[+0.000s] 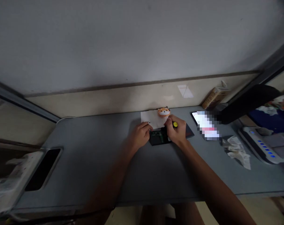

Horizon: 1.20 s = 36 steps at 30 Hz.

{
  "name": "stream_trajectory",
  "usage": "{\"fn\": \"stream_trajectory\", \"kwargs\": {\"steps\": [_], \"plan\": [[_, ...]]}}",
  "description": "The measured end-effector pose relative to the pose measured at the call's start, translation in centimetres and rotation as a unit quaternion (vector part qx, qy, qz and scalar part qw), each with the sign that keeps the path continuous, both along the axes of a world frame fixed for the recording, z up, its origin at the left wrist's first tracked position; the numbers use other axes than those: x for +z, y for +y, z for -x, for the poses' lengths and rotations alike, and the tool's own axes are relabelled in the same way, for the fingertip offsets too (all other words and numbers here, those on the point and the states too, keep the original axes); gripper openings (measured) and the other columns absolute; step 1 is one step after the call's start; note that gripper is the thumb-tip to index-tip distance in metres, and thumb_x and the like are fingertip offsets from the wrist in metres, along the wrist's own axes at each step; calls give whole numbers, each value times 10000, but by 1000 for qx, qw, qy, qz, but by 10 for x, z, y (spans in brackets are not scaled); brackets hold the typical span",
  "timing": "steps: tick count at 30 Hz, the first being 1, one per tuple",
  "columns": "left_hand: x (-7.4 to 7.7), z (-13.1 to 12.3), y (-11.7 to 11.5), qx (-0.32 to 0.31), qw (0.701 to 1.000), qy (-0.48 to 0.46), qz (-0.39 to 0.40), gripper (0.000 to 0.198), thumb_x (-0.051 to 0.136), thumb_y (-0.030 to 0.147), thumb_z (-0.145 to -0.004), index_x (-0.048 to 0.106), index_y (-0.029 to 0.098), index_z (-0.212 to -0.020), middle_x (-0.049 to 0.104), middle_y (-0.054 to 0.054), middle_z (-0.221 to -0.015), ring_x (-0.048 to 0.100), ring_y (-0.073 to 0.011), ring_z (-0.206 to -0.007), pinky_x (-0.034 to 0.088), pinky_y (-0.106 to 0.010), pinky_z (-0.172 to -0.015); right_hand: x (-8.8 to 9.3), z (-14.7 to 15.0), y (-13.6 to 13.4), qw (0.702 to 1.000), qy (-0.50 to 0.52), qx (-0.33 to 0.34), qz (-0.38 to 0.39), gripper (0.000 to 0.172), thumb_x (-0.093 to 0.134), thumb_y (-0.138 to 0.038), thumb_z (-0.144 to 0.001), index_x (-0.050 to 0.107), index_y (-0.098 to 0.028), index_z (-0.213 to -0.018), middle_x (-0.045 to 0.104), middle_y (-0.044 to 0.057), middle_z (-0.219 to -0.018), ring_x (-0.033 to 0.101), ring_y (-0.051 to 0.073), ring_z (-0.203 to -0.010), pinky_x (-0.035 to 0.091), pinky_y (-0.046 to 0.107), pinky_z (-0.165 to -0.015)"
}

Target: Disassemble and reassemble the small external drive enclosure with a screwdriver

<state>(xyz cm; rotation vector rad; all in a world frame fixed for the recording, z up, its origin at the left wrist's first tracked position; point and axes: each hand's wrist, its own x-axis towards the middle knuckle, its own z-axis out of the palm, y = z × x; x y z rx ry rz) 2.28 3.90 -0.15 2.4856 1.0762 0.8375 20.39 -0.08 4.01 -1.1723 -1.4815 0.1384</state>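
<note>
Device: opened dark device, circuit board bare, flat on the table between the hands.
Left hand: curled at its left edge; grip unclear.
Right hand: closed round a yellow-capped screwdriver.
Handling: probably light, stiff, fragile inside; hold by the casing edges.

Nothing legible anywhere, tbh. Phone screen just right of the circuit board totally blurred out (only white and pink blocks). Tan box further right of the board, print too small to read. No readable marking on the board itself either.
</note>
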Motion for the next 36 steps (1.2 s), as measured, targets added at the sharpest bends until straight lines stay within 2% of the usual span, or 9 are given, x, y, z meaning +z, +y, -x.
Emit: {"fn": "stream_trajectory", "kwargs": {"steps": [8,13,18,24,29,36], "plan": [[0,-2,-4,2,999,4,-36,270,473,39,-867,686,202,-834,663,-44,-864,667,-177,-807,543,-284,-787,-1,0,-1,1000,-9,-9,-17,339,474,-200,-919,451,-234,-583,479,-29,-540,449,125,-489,327,290,-531],[1,-3,-4,16,999,40,3,245,501,61,-875,692,204,-818,690,-38,-831,670,-178,-772,531,-281,-764,-2,3,-1,999,-19,3,-28,325,488,-181,-908,443,-236,-591,482,-29,-543,455,129,-498,329,292,-537],[3,-3,-4,12,997,57,50,236,515,76,-877,705,214,-852,719,-30,-866,683,-178,-824,536,-279,-805,-4,3,0,997,-49,12,-51,312,501,-172,-905,448,-236,-605,494,-23,-547,466,136,-520,331,296,-552],[6,-4,-6,9,995,70,70,225,526,94,-880,719,212,-881,738,-43,-891,698,-193,-828,545,-298,-819,-6,1,1,999,-40,-13,-28,338,477,-205,-923,438,-239,-589,473,-22,-530,461,138,-509,322,301,-539],[5,-7,-5,16,993,78,82,236,525,93,-887,727,213,-881,755,-43,-884,712,-193,-831,548,-293,-815,-4,0,0,998,-42,-14,-39,325,481,-189,-908,438,-241,-590,486,-20,-534,472,139,-510,332,300,-538],[3,-9,-6,27,993,56,97,211,539,120,-899,719,220,-854,768,-41,-856,724,-197,-807,547,-289,-782,-3,-1,0,999,-24,-21,-20,324,481,-198,-903,428,-242,-586,479,-25,-534,460,132,-501,330,296,-534]]}}
